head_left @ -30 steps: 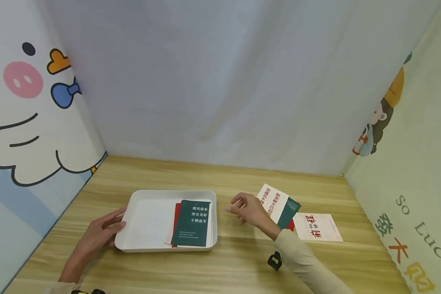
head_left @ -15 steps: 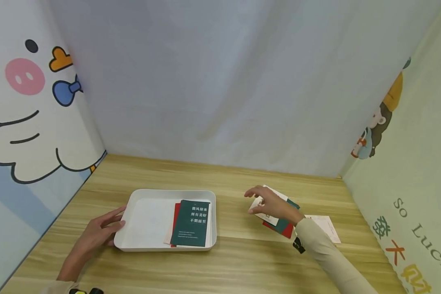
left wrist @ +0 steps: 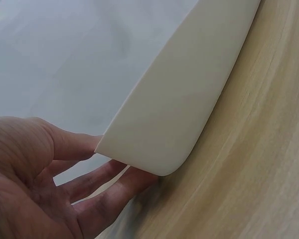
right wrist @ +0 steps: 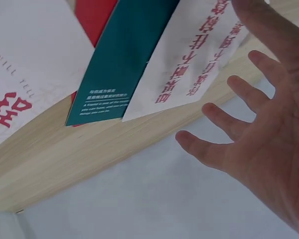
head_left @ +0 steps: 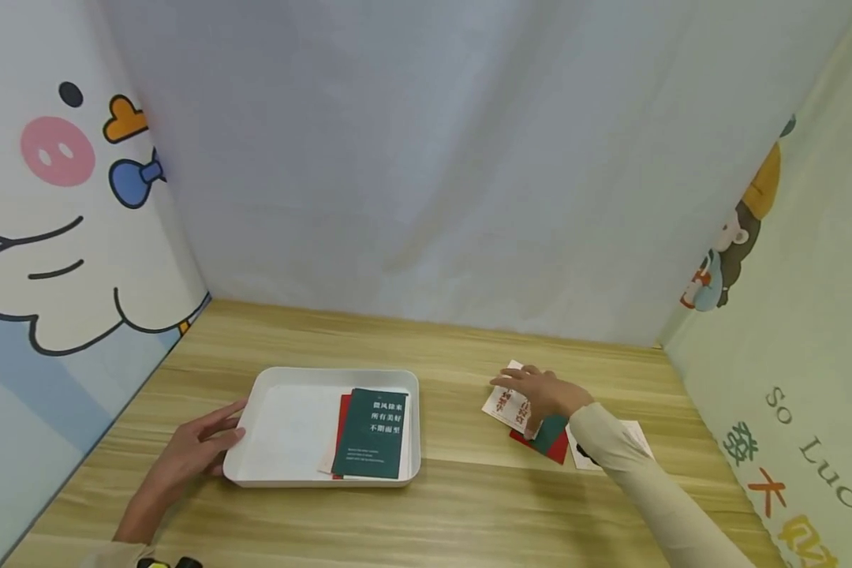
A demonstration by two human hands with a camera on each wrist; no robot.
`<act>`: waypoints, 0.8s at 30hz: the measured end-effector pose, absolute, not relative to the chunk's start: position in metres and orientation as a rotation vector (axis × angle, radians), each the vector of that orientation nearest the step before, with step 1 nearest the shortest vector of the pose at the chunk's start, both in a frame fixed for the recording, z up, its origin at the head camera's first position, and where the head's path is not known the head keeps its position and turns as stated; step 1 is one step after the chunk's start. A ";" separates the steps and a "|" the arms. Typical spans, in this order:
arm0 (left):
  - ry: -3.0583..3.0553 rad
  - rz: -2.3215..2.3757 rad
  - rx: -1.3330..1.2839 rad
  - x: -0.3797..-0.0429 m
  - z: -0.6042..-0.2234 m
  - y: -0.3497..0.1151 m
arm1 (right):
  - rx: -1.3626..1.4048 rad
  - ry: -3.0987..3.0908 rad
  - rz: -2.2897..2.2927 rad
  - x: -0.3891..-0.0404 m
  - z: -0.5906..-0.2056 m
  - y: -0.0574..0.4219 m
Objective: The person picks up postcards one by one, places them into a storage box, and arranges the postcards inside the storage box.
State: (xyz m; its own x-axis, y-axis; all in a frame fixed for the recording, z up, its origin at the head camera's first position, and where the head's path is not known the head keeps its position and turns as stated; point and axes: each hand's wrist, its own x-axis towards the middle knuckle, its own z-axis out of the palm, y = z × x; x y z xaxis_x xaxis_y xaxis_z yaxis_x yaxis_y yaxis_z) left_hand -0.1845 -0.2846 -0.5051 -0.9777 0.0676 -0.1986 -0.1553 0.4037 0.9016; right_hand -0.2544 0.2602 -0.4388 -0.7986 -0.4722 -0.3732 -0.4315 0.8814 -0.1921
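Observation:
My left hand (head_left: 188,454) holds the left end of a white tray (head_left: 291,426), thumb at the rim and fingers against the outer wall (left wrist: 159,124). Inside the tray's right half lies a dark green card (head_left: 369,434) with white lettering, over red and pale cards. On the table to the right, my right hand (head_left: 550,394) spreads its fingers over a white card (head_left: 497,406) printed with red characters. The thumb reaches that card's near edge. Beneath it, a green card (right wrist: 119,64) and a red card (head_left: 558,452) stick out.
Partly behind the right sleeve (head_left: 625,454) lies another white card (head_left: 639,434) with red print. A pale curtain (head_left: 426,197) hangs behind the wooden table (head_left: 454,513). Printed cloth walls stand at left (head_left: 78,260) and right (head_left: 788,331).
My right hand has moved right, from beside the cards to over the white card, its fingers now spread above it. The left hand and the tray stay in place.

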 end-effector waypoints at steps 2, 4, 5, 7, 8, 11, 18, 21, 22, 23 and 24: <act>2.441 1.619 -0.080 -0.184 -0.506 -0.284 | -0.672 2.642 -0.061 -0.255 -0.443 0.262; 2.439 1.612 -0.083 -0.184 -0.507 -0.284 | -0.671 2.656 -0.025 -0.256 -0.448 0.265; 2.436 1.612 -0.092 -0.184 -0.507 -0.283 | -0.666 2.665 -0.025 -0.256 -0.450 0.267; 2.435 1.612 -0.093 -0.185 -0.507 -0.283 | -0.664 2.681 -0.030 -0.257 -0.453 0.270; 2.439 1.611 -0.091 -0.185 -0.507 -0.284 | -0.663 2.692 -0.030 -0.258 -0.453 0.271; 2.445 1.611 -0.089 -0.186 -0.507 -0.284 | -0.666 2.727 -0.009 -0.260 -0.454 0.273; 2.436 1.618 -0.072 -0.187 -0.508 -0.286 | -0.703 2.753 0.116 -0.264 -0.457 0.268; 2.434 1.621 -0.075 -0.186 -0.508 -0.285 | -0.745 2.749 0.201 -0.265 -0.454 0.259; 2.430 1.625 -0.076 -0.186 -0.508 -0.285 | -0.755 2.750 0.228 -0.265 -0.453 0.257; 2.428 1.627 -0.076 -0.185 -0.508 -0.285 | -0.761 2.753 0.256 -0.264 -0.451 0.255; 2.424 1.633 -0.078 -0.185 -0.508 -0.285 | -0.768 2.765 0.273 -0.263 -0.450 0.253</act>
